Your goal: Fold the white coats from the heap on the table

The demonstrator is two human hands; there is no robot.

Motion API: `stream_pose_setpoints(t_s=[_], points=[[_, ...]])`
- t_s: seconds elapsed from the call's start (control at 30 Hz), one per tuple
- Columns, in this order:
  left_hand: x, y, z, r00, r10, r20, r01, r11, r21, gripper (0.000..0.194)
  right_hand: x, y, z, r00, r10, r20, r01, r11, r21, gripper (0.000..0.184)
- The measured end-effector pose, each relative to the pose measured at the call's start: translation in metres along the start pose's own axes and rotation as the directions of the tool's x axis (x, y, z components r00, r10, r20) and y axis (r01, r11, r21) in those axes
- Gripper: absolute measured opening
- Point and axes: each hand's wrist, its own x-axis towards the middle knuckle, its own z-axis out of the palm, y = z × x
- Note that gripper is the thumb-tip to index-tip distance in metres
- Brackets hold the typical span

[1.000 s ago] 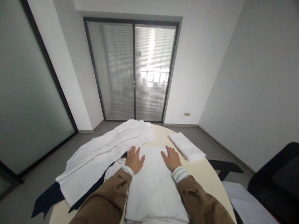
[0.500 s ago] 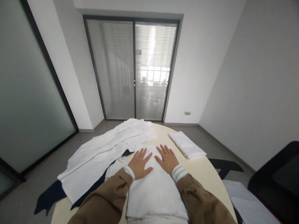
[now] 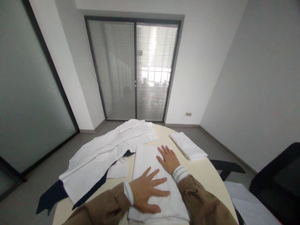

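Note:
A folded white cloth (image 3: pixel 144 161) lies lengthwise on the table in front of me. My left hand (image 3: pixel 147 190) rests palm down on its nearer half, fingers spread and pointing right. Farther up, along the cloth's right side, my right hand (image 3: pixel 168 159) also presses flat with its fingers stretched out. Neither hand grips anything. The near end of the cloth shows several layers, partly hidden by my left hand and wrist.
White garments (image 3: pixel 110 145) lie loosely on the left, with dark navy cloth (image 3: pixel 52 195) under them hanging over the edge. A smaller folded white cloth (image 3: pixel 188 146) sits at the right of the round table (image 3: pixel 208 175). A black chair (image 3: pixel 278 184) stands to the right.
My left hand has slid toward me along the cloth and turned so its fingers point right. My right hand stays in nearly the same place.

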Motion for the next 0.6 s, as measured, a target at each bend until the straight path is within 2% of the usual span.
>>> stream_pose_setpoints(t_s=[0.13,0.23,0.3,0.43,0.53,0.6], points=[[0.002,-0.009,0.007,0.996,-0.05,-0.068,0.049,0.999,-0.011,0.052,-0.001,-0.002,0.001,0.992,0.123,-0.035,-0.125,0.992,-0.037,0.068],[0.002,-0.018,0.017,0.963,-0.205,-0.175,0.216,0.975,0.051,0.052,0.0,-0.002,0.003,0.974,0.224,-0.029,-0.225,0.973,-0.047,0.071],[0.002,-0.026,0.024,0.915,-0.313,-0.254,0.348,0.931,0.107,0.058,0.002,0.0,0.005,0.971,0.237,-0.022,-0.238,0.971,-0.036,0.072],[0.004,-0.044,0.031,0.804,-0.475,-0.359,0.548,0.826,0.134,0.058,0.004,0.002,0.007,0.961,0.274,-0.04,-0.275,0.962,-0.002,0.071],[0.007,-0.059,0.028,0.718,-0.592,-0.366,0.664,0.741,0.103,0.06,0.004,0.001,0.006,0.94,0.337,-0.056,-0.337,0.942,0.008,0.074],[0.011,-0.066,0.026,0.684,-0.636,-0.358,0.702,0.707,0.085,0.062,0.003,0.0,0.005,0.922,0.38,-0.073,-0.38,0.925,0.014,0.077]])
